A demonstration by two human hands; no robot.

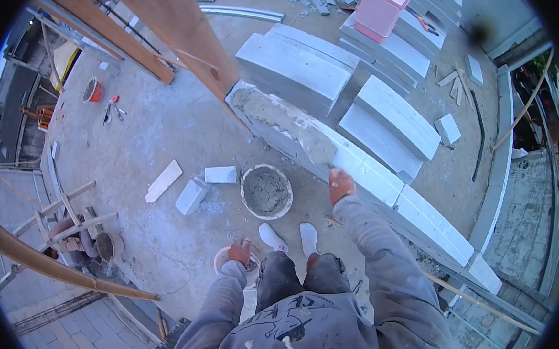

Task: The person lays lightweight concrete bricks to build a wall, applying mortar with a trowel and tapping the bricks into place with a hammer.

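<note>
Your right hand, gloved, is closed around the handle of a trowel. Its blade lies on top of the wall, a low course of white blocks crossing the floor towards its right edge. A strip of wet mortar covers the wall top from its far end up to the blade. The top nearer you is bare.

Your left hand hangs low by your left knee, on or just over the rim of a pale tub; whether it grips cannot be told. A bucket of mortar stands on the floor just beside the wall, ahead of your feet. Spare blocks lie stacked beyond the wall.

Judgement: the step in hand is bedding mortar along the wall top. The next move calls for a level blade, an even layer drawn onto the bare stretch, and a refill from the bucket once the blade runs dry.
</note>
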